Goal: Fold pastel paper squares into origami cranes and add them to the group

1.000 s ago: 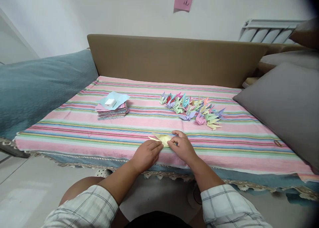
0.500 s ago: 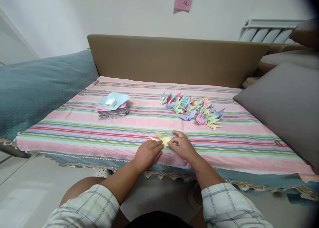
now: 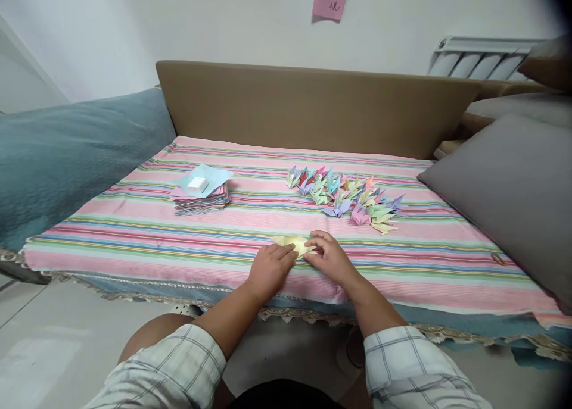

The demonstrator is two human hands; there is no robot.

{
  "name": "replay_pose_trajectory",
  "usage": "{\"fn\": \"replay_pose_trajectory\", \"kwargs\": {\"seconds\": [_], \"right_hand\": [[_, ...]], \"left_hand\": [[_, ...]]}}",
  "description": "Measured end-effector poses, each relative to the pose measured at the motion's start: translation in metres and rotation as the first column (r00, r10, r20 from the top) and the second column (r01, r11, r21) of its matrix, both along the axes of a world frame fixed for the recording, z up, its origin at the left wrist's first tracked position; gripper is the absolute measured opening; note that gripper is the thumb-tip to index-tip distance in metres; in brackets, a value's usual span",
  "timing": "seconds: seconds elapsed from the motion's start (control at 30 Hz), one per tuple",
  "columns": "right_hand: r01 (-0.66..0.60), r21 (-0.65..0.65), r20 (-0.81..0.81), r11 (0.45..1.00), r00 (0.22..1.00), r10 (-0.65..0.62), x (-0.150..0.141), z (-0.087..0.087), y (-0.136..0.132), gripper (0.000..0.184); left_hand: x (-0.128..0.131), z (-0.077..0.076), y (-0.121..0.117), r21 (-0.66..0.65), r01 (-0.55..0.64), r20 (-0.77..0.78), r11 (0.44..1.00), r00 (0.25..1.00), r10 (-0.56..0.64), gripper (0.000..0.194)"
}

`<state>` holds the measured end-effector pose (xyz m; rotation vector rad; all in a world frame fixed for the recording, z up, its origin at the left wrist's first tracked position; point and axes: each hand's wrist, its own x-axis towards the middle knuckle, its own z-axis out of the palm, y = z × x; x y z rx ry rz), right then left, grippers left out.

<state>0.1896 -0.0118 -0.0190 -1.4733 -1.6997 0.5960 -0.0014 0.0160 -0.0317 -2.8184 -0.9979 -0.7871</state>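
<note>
Head view: the yellow paper (image 3: 301, 244) lies at lower centre of the frame, on the striped cloth (image 3: 241, 223), partly folded, with a pointed end toward the left. The left hand (image 3: 270, 269) lays its fingertips over the paper's near edge; its thumb is out of sight, so I cannot tell whether its grip is closed on the paper or only pressing it. The right hand (image 3: 331, 261) has the paper's right end between thumb and fingers, a light pinching grip; those fingers cover that end, and the exact folds under both hands cannot be made out.

Right of centre sits a cluster of paper cranes (image 3: 360, 214), so crowded that they overlap and cannot be counted with certainty. Left of centre stands a paper stack (image 3: 201, 205); a blue sheet (image 3: 217, 175) with a white block (image 3: 197, 186) on it hides most of its top.

The grey cushion (image 3: 504, 200) is cut off at the right edge, and the pink note (image 3: 329, 1) at the top. A small brown thing (image 3: 498, 259) near the cushion is too small to identify. Dark blur fills the upper right corner.
</note>
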Motion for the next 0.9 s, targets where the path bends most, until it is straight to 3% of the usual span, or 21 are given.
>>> {"fn": "replay_pose_trajectory", "kwargs": {"seconds": [0.1,0.2,0.33,0.53,0.63,0.77,0.9], "right_hand": [[0.044,-0.016,-0.080,0.999,0.996,-0.045,0.003,0.003,-0.002,0.029],[0.079,-0.151,-0.210,0.985,0.972,-0.110,0.003,0.003,-0.003,0.033],[-0.047,-0.364,-0.458,0.930,0.879,-0.135,-0.002,0.001,-0.004,0.031],[-0.082,-0.427,-0.637,0.901,0.735,-0.235,-0.006,0.006,-0.003,0.030],[-0.079,-0.457,-0.646,0.886,0.714,-0.270,-0.008,0.012,-0.003,0.027],[-0.046,-0.509,-0.579,0.859,0.757,-0.303,-0.011,0.018,0.000,0.015],[-0.021,-0.555,-0.500,0.832,0.807,-0.313,-0.012,0.018,0.005,0.021]], "left_hand": [[0.000,-0.001,0.001,-0.035,0.022,0.026,0.999,0.999,-0.021,0.021],[0.001,-0.001,0.002,-0.094,-0.003,0.037,0.996,0.999,0.006,0.021],[0.001,0.002,0.001,-0.171,-0.026,0.050,0.985,0.998,0.035,0.025],[0.000,-0.001,0.002,-0.170,-0.002,0.102,0.985,0.995,0.020,0.020],[-0.001,-0.003,0.003,-0.145,0.022,0.129,0.989,0.992,-0.003,0.019],[-0.001,-0.004,0.004,-0.121,0.056,0.147,0.991,0.988,-0.038,0.018],[0.000,-0.002,0.004,-0.126,0.058,0.153,0.990,0.988,-0.038,0.017]]}}
